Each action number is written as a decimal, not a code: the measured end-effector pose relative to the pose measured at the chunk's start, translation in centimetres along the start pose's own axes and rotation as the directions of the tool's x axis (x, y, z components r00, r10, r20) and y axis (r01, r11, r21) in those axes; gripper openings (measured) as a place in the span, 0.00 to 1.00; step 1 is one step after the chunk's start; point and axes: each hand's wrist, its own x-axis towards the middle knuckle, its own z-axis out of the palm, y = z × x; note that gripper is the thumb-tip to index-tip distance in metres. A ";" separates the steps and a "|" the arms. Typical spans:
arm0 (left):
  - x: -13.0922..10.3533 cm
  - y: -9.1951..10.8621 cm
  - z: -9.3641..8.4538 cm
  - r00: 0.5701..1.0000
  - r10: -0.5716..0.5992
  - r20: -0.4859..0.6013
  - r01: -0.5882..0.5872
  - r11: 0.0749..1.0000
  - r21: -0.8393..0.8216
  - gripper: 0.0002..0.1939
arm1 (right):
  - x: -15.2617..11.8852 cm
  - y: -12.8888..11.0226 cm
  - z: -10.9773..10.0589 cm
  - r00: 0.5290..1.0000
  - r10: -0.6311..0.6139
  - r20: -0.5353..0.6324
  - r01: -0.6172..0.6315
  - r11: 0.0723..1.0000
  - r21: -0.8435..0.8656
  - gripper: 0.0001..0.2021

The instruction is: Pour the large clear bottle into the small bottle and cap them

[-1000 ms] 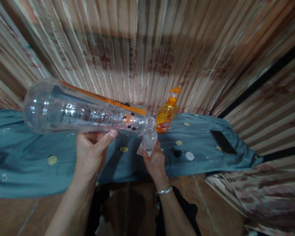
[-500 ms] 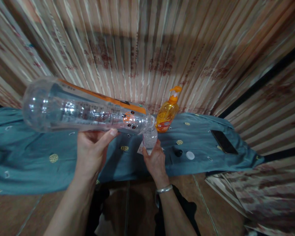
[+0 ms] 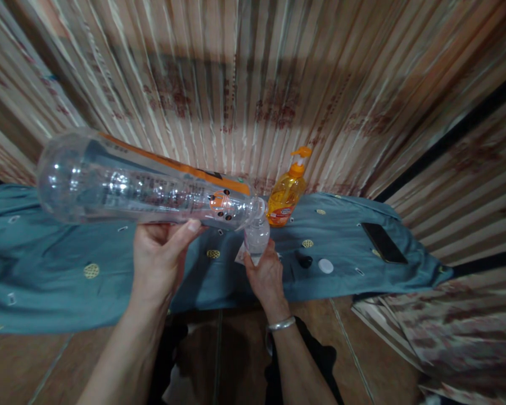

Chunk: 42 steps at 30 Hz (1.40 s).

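My left hand (image 3: 162,253) grips a large clear bottle (image 3: 152,188) with an orange-edged label from below. The bottle lies almost level, its neck tipped slightly down to the right. Its open mouth meets the top of a small clear bottle (image 3: 257,236), which stands upright in my right hand (image 3: 266,275). My right fingers are wrapped round the small bottle's lower part. Whether liquid passes between the two mouths cannot be made out. Just behind and right of them stands an orange pump bottle (image 3: 285,194).
A teal patterned cloth (image 3: 109,292) covers the long surface. On it lie a dark cap (image 3: 306,261), a white round lid (image 3: 325,265) and a black phone (image 3: 383,243). A pale sheet (image 3: 239,256) is partly under the small bottle. Pleated curtains (image 3: 253,84) hang behind.
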 end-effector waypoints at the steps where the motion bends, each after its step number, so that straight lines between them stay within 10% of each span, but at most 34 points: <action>1: 0.0 0.0 0.0 1.000 -0.001 0.001 0.001 1.000 -0.004 0.16 | 0.0 0.0 0.0 1.000 0.002 0.004 -0.002 1.000 0.000 0.27; 42: 0.0 -0.1 0.2 1.000 0.011 -0.013 -0.012 0.999 -0.049 0.23 | -0.1 0.0 0.3 0.999 -0.012 -0.040 0.011 1.000 -0.018 0.25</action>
